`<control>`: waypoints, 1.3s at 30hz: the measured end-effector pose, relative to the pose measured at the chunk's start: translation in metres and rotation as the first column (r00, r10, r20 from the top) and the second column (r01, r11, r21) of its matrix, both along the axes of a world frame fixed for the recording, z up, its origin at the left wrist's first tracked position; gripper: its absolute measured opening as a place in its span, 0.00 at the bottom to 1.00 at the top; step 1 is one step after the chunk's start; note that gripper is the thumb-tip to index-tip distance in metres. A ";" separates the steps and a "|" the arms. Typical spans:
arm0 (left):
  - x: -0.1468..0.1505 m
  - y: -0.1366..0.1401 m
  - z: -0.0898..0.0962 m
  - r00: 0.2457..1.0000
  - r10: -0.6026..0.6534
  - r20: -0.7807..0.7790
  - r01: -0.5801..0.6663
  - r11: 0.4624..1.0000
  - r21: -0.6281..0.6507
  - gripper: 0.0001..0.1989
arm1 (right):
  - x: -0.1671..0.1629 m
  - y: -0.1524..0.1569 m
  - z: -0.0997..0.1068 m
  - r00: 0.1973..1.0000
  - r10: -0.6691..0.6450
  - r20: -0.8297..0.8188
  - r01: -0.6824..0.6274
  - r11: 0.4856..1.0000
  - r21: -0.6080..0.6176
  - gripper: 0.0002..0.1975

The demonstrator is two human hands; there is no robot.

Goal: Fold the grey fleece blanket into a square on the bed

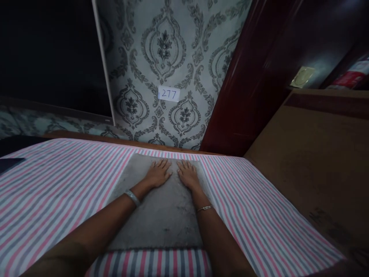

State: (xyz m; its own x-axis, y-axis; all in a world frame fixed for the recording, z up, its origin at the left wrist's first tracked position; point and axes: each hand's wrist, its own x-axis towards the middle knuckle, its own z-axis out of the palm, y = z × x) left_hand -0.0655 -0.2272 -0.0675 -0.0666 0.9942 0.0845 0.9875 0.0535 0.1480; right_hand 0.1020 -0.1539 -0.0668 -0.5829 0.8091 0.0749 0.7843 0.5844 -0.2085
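Note:
A grey, fuzzy-looking mat (164, 215) lies flat in front of me on a cloth (69, 177) striped in pink, grey and white. Near the mat's far edge, my left hand (158, 174) rests palm down with its fingers spread. Beside it, a small gap apart, my right hand (188, 175) also lies flat on the mat, fingers stretched forward. Neither hand grips anything. A wide silvery bracelet (132, 197) circles the left wrist, and a thin bangle (205, 208) the right.
Patterned wallpaper (132, 73) rises behind the table, with a paper label reading 277 (169, 93). A large dark screen (52, 54) hangs at upper left. To the right stand a dark red post (230, 104) and a big cardboard box (314, 161).

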 end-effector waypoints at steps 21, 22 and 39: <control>-0.087 -0.109 0.001 0.974 0.225 0.017 -0.224 0.972 -0.072 0.34 | 0.005 0.003 -0.003 0.999 -0.002 0.035 0.003 1.000 -0.005 0.28; -0.086 -0.116 0.002 0.974 0.227 0.019 -0.225 0.970 -0.087 0.34 | 0.005 0.004 -0.004 0.999 -0.003 0.045 0.004 1.000 -0.003 0.28; -0.009 -0.190 -0.016 1.000 0.015 -0.026 -0.014 0.999 0.033 0.35 | 0.007 0.005 -0.005 0.999 -0.006 0.045 0.006 1.000 -0.001 0.28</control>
State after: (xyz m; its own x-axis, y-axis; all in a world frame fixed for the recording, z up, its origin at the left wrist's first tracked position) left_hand -0.0743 -0.4174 -0.0837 -0.0786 0.9897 0.1193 0.9902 0.0636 0.1245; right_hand 0.1090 -0.1486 -0.0722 -0.5805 0.8129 0.0479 0.7967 0.5791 -0.1731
